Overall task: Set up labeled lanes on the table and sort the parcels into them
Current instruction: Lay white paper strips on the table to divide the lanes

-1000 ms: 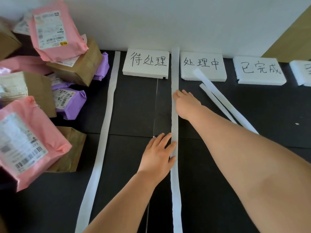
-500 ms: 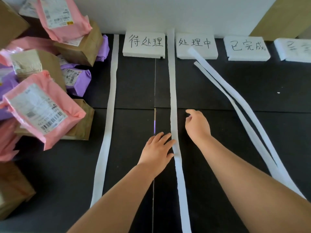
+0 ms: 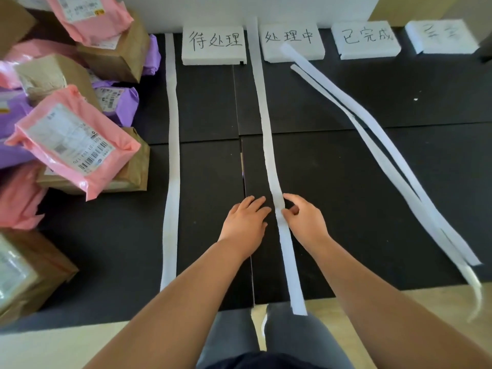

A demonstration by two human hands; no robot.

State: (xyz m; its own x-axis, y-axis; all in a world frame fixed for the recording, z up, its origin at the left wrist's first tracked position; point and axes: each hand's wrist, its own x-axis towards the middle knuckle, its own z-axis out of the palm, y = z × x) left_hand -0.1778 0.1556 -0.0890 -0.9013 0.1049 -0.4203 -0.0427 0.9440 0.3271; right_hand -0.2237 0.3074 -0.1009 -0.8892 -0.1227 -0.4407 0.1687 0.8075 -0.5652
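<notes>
A lane headed by a white foam block lettered 待处理 (image 3: 214, 45) runs between two long white paper strips, the left strip (image 3: 172, 129) and the middle strip (image 3: 266, 145). The heap of pink, purple and brown parcels (image 3: 72, 145) lies outside it, left of the left strip, on the black table mat (image 3: 346, 169). The left hand (image 3: 246, 219) rests flat with straight fingers on the mat just left of the middle strip. The right hand (image 3: 306, 219), fingers curled, pinches that strip's right edge. Two loose white strips (image 3: 372, 123) lie slanted well to the right
</notes>
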